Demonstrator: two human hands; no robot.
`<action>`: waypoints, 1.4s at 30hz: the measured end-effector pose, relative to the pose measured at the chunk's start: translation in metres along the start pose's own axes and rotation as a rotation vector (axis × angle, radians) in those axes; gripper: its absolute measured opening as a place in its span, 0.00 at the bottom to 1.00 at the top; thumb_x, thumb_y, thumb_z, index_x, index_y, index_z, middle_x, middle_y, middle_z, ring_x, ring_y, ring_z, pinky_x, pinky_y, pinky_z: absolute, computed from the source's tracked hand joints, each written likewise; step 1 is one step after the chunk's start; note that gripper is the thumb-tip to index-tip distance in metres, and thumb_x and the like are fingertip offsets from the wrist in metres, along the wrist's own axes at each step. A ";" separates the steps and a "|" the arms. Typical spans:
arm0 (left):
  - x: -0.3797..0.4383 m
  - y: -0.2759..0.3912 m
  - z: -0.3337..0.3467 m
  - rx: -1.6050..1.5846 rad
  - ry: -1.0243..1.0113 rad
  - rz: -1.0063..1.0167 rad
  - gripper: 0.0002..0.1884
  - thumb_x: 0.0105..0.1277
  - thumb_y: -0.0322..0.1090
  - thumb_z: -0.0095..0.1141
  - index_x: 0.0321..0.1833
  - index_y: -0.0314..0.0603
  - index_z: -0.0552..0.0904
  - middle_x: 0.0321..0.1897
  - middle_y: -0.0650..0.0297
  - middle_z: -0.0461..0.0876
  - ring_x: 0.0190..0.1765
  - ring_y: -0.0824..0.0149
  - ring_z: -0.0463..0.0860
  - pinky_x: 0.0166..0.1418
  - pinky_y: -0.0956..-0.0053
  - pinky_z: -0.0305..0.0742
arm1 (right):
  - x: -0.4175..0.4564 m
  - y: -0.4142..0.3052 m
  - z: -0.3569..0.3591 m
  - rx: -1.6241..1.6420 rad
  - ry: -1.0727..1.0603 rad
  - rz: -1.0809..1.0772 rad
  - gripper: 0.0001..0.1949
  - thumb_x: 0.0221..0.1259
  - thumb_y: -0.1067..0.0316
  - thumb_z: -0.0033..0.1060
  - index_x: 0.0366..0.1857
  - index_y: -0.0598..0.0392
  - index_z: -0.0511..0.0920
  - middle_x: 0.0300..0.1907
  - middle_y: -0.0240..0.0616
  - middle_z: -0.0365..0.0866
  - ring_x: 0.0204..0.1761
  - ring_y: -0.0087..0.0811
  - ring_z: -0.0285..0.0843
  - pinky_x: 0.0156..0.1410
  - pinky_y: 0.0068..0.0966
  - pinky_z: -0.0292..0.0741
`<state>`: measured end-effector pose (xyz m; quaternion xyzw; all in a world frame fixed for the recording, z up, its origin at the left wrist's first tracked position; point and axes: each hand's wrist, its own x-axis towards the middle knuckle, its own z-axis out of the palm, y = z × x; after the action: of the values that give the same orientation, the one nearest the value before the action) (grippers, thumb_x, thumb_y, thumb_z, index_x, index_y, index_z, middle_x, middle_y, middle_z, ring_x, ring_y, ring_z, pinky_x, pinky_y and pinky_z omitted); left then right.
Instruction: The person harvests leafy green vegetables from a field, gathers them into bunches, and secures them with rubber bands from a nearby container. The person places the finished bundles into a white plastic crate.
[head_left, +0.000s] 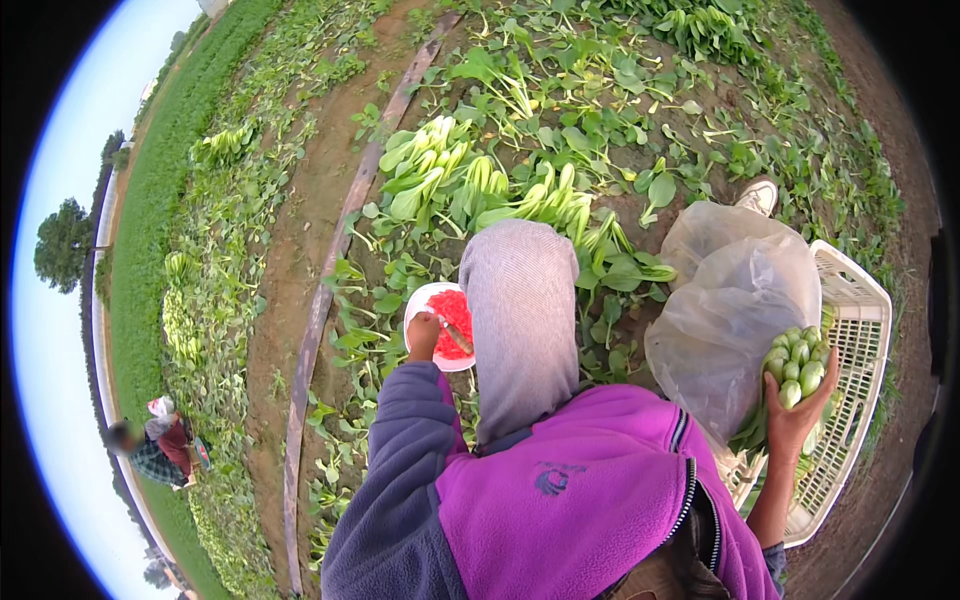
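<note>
My left hand (424, 335) is closed on the near rim of a white bowl (414, 304), left of my knee. Inside the bowl lies a heap of small red strips (450, 306); whether they are bands or ties I cannot tell. A short tool with a wooden handle (458, 339), apparently a knife, rests on them. On the right, my right hand (796, 409) grips a bunch of bok choy (796, 364), its pale stem bases turned up. That bunch is over a cream slatted plastic crate (862, 330), where more greens show partly.
Clear plastic sheeting (739, 300) drapes over the crate's left side. Cut bok choy (431, 161) lies in piles ahead of my knee (521, 322). A long dark strip (352, 195) runs along the soil at left. Another person (161, 446) crouches in the far-left row.
</note>
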<state>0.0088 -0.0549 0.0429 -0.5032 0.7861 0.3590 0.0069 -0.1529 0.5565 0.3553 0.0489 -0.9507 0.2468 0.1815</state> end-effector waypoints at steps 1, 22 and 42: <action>-0.002 0.000 -0.002 -0.044 0.015 -0.024 0.11 0.55 0.38 0.59 0.34 0.36 0.83 0.23 0.55 0.84 0.29 0.63 0.86 0.38 0.67 0.79 | 0.000 0.000 0.000 0.006 0.002 0.001 0.50 0.40 0.74 0.76 0.72 0.58 0.51 0.71 0.50 0.55 0.72 0.49 0.54 0.76 0.41 0.52; -0.263 0.552 0.041 -0.181 -1.144 1.116 0.03 0.66 0.26 0.54 0.40 0.35 0.77 0.41 0.60 0.84 0.45 0.72 0.82 0.52 0.76 0.77 | 0.033 -0.052 -0.001 -0.013 -0.169 -0.238 0.43 0.38 0.62 0.76 0.65 0.52 0.63 0.70 0.43 0.57 0.58 0.48 0.68 0.62 0.40 0.67; -0.326 0.522 0.100 -0.700 -1.562 0.698 0.04 0.67 0.21 0.49 0.41 0.39 0.73 0.44 0.51 0.82 0.47 0.67 0.81 0.58 0.72 0.74 | 0.020 -0.029 -0.002 -0.003 -0.015 -0.281 0.39 0.40 0.66 0.65 0.65 0.56 0.64 0.73 0.40 0.56 0.50 0.45 0.72 0.57 0.37 0.71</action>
<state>-0.2808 0.3818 0.3812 0.1736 0.5121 0.7953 0.2741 -0.1657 0.5327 0.3776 0.1830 -0.9362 0.2173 0.2071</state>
